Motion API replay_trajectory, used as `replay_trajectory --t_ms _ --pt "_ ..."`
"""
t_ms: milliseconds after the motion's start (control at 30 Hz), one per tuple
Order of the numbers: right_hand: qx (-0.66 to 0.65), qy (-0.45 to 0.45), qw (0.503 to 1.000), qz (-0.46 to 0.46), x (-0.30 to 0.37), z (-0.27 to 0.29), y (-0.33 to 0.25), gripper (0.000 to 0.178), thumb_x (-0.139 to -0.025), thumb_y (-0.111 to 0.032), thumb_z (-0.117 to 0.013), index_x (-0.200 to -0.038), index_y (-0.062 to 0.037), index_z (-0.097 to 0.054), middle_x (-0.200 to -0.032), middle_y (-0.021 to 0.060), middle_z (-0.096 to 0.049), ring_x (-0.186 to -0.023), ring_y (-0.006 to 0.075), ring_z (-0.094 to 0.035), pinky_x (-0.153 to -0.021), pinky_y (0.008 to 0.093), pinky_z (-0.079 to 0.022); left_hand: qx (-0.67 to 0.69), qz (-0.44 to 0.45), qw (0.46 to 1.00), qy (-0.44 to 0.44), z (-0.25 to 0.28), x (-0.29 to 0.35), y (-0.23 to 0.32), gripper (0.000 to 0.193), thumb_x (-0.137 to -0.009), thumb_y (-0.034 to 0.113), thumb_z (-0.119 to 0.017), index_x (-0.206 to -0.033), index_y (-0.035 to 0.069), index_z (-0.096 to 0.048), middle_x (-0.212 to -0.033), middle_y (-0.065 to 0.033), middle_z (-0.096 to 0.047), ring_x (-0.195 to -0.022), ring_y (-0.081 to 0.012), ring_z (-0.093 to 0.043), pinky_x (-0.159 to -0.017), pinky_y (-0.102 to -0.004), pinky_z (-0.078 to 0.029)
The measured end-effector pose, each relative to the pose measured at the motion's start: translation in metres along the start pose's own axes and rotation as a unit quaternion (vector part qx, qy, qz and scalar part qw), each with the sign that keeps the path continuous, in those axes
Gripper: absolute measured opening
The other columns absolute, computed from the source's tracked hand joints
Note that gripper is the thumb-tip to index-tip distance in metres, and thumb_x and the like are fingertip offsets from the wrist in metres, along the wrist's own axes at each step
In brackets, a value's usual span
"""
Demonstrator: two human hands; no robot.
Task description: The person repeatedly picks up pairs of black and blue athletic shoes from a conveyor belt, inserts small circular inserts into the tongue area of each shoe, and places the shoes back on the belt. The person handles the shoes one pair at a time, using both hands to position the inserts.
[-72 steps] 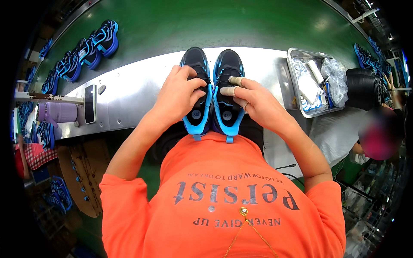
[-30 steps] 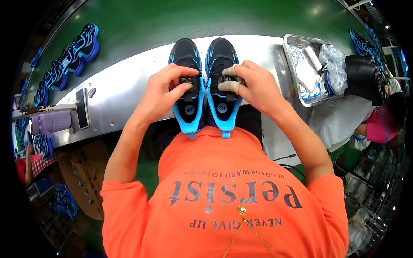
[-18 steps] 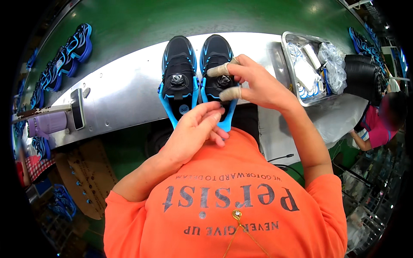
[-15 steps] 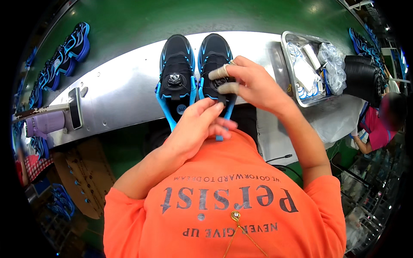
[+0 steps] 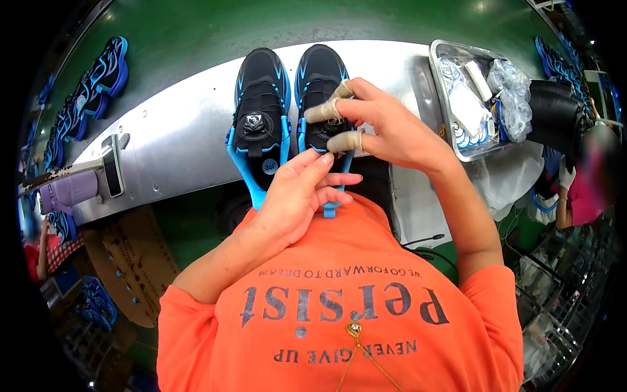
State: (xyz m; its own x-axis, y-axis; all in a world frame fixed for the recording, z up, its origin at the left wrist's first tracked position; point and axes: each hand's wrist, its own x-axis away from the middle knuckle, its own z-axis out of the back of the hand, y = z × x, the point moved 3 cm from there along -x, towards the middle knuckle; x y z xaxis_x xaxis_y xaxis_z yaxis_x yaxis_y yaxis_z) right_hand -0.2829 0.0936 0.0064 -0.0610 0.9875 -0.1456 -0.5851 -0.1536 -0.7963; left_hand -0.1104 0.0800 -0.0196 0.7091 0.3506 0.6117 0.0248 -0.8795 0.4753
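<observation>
Two black sports shoes with bright blue trim lie side by side, toes away from me: a left shoe (image 5: 262,72) and a right shoe (image 5: 320,68). A round dial (image 5: 254,123) with thin laces sits on the left shoe's tongue. My right hand (image 5: 385,124), with beige covers on several fingertips, grips the right shoe around its dial, which is partly hidden. At the heel end of that shoe is my left hand (image 5: 304,189), its thumb and forefinger pinched at the top of the tongue and its other fingers loose. Blue heel loop (image 5: 330,210) hangs toward my orange shirt.
A metal tray (image 5: 460,157) at right holds plastic bags and small parts. A phone (image 5: 113,166) and a lilac cup (image 5: 75,187) stand left on the metal bench (image 5: 170,130). More shoes (image 5: 98,81) line the green surface. Another person (image 5: 591,176) is at far right.
Both shoes have shifted slightly up and left in view. My right fingers have spread a little over the dial, and my left hand's loose fingers have straightened.
</observation>
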Motion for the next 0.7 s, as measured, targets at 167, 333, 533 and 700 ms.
replay_trajectory --t_ms 167,333,533,700 --pt "0.073 0.007 0.995 -0.075 0.003 -0.006 -0.003 0.033 -0.076 -0.016 -0.077 -0.109 -0.0123 -0.072 -0.087 0.0082 -0.055 -0.078 0.0215 -0.059 -0.068 0.031 -0.049 -0.005 0.006 1.0 0.003 -0.001 0.001 -0.001 0.023 -0.103 0.017 -0.05 -0.116 -0.001 -0.056 -0.115 -0.012 -0.061 -0.105 -0.028 -0.066 -0.07 -0.0296 -0.057" --pt "-0.002 0.018 1.0 -0.023 0.004 -0.003 0.002 0.032 -0.076 -0.02 -0.078 -0.106 -0.0125 -0.072 -0.086 0.0083 -0.057 -0.07 0.021 -0.059 -0.062 0.032 -0.048 -0.001 -0.006 1.0 -0.001 -0.002 0.001 -0.001 0.024 -0.103 0.017 -0.048 -0.117 -0.001 -0.055 -0.116 -0.0126 -0.061 -0.105 -0.0283 -0.066 -0.071 -0.0297 -0.057" --pt "0.047 0.004 0.997 -0.053 0.001 0.0 -0.001 0.032 -0.075 -0.019 -0.078 -0.106 -0.0124 -0.073 -0.087 0.0068 -0.056 -0.074 0.0199 -0.059 -0.064 0.0322 -0.048 0.009 -0.007 1.0 0.004 -0.002 0.004 0.0 0.025 -0.103 0.017 -0.048 -0.118 -0.002 -0.055 -0.117 -0.0132 -0.06 -0.106 -0.0285 -0.066 -0.072 -0.0301 -0.057" --pt "0.037 0.045 0.998 -0.017 0.005 -0.007 0.003 0.032 -0.074 -0.02 -0.079 -0.103 -0.0117 -0.073 -0.084 0.0072 -0.058 -0.072 0.0206 -0.059 -0.062 0.0322 -0.048 0.009 -0.006 1.0 -0.001 0.001 0.001 -0.004 0.025 -0.103 0.017 -0.048 -0.118 -0.002 -0.054 -0.117 -0.0128 -0.06 -0.106 -0.0287 -0.065 -0.072 -0.0305 -0.057"
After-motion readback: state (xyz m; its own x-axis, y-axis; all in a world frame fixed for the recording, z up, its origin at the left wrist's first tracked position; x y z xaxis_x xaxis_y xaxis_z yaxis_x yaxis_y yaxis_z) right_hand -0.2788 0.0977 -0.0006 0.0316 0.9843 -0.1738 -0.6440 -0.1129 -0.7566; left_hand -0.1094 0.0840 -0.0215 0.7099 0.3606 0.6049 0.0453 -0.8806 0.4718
